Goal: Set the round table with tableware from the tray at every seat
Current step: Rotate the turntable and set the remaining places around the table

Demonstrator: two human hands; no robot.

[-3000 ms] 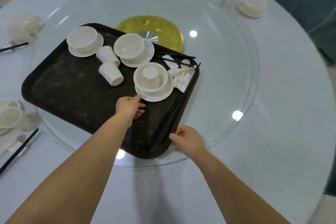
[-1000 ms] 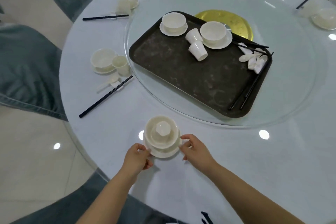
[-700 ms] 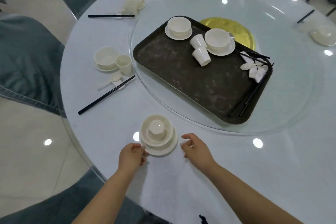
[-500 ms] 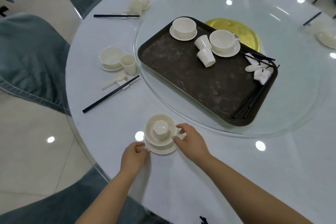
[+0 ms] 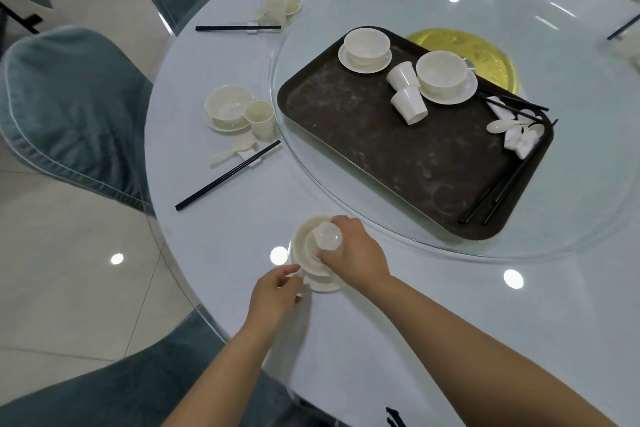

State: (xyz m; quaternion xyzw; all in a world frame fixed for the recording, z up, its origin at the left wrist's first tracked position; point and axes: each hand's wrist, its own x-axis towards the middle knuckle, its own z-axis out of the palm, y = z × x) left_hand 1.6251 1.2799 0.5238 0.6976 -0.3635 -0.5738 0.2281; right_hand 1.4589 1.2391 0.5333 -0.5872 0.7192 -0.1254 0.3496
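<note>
Currently, your right hand (image 5: 353, 253) grips the upturned cup (image 5: 327, 236) that sits inside the bowl (image 5: 304, 239), fingers and thumb curled round its sides. The bowl stands on a saucer (image 5: 323, 285) on the round table (image 5: 214, 246), near the table's edge. Your left hand (image 5: 275, 291) pinches the near-left rim of the saucer between thumb and forefinger; the other fingers curl loosely beneath it.

Beyond your right fingers lies the glass turntable (image 5: 571, 246), carrying the dark tray (image 5: 381, 149). On the tray's far side stand two bowls on saucers, the left set (image 5: 365, 50) and the right set (image 5: 445, 76), with two cups lying on their sides (image 5: 405, 92) between them and toward you. At the tray's right end lie white spoons (image 5: 512, 130) and black chopsticks (image 5: 498, 194), the chopsticks along the right rim. A gold disc (image 5: 485, 52) shows behind the tray.

Up and left of your left fingers, a finished setting rests on the table: bowl on saucer (image 5: 227, 109), upright cup (image 5: 259, 120) just beside it, spoon (image 5: 235, 151) and chopsticks (image 5: 227, 177) nearer you. More settings (image 5: 280, 3) follow round the far edge. Grey-blue covered chairs (image 5: 69, 107) stand to the left of the table.
</note>
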